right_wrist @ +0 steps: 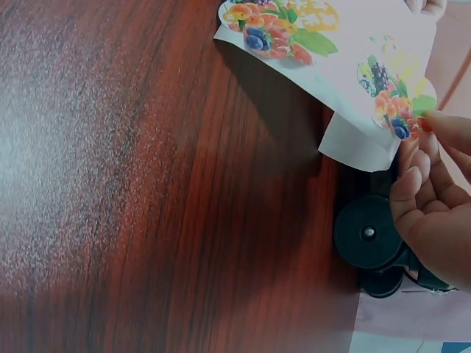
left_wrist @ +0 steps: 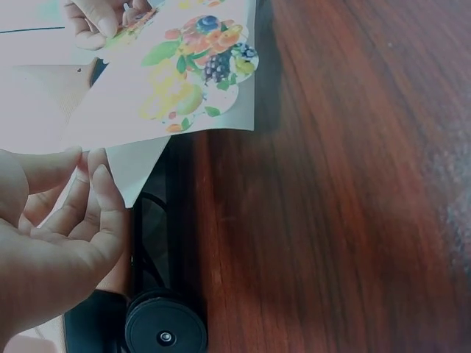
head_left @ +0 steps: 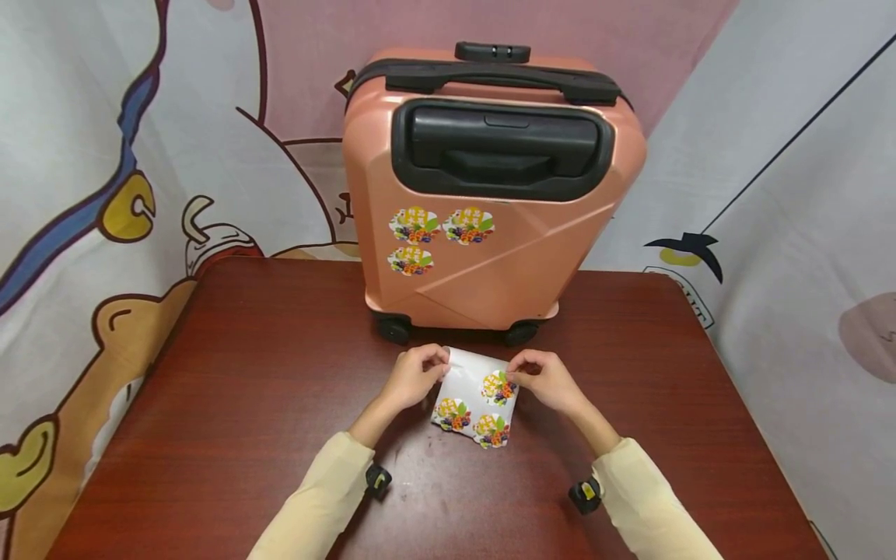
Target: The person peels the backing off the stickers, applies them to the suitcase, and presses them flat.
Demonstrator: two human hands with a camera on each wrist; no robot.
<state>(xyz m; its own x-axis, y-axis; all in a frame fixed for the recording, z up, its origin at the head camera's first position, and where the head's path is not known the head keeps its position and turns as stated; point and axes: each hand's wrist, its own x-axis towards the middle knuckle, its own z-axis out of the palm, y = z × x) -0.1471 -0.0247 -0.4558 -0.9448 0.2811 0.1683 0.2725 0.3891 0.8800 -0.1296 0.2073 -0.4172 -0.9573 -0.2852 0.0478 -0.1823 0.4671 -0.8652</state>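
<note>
A white sticker sheet (head_left: 465, 381) with several round fruit stickers is held up between both hands, in front of the suitcase. My left hand (head_left: 414, 376) pinches its upper left corner; in the left wrist view, the thumb and fingertips of that hand (left_wrist: 66, 213) meet at the sheet's edge. On the other side my right hand (head_left: 553, 381) pinches the edge of the upper right fruit sticker (head_left: 498, 387). In the right wrist view the thumb lies over the edge of this sticker (right_wrist: 397, 103). Part of the sheet folds back underneath.
A pink suitcase (head_left: 490, 264) stands upright at the back of the brown table (head_left: 266, 389). On its front are three fruit stickers (head_left: 413, 225), two above and one below. Its black wheels (head_left: 393, 330) are just beyond the hands. Cartoon-printed cloth (head_left: 294, 187) hangs behind.
</note>
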